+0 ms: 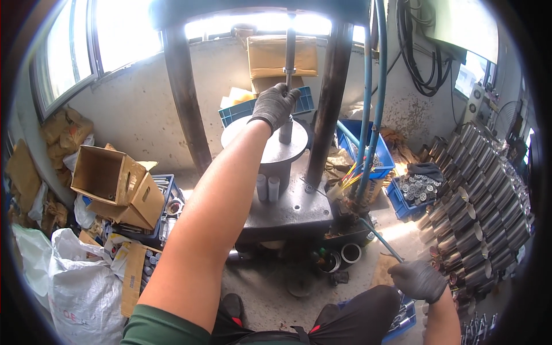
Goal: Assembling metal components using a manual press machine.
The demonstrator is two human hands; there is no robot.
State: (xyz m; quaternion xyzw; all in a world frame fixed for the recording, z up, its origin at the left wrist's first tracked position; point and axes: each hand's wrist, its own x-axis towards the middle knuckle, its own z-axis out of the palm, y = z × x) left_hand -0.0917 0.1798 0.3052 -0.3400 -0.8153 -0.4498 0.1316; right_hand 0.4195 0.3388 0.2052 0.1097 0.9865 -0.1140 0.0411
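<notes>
My left hand (275,107), in a dark grey glove, reaches forward into a press and closes round an upright metal rod (290,52). Below the fingers, a short metal cylinder (285,133) stands on the round steel plate (261,150) of the press. Two small grey cylinders (268,188) stand side by side on the press bed (287,217), in front of the round block. Low on the right, my gloved right hand (418,280) is wrapped round the end of a thin blue-grey lever (379,237) that slants up toward the press.
Dark press columns (187,98) flank the work. Stacked metal tubes (477,207) fill the right side, beside a blue bin (411,195) of small round parts. Cardboard boxes (109,175) and a white sack (86,287) crowd the left. Blue hoses (376,86) hang right of the press.
</notes>
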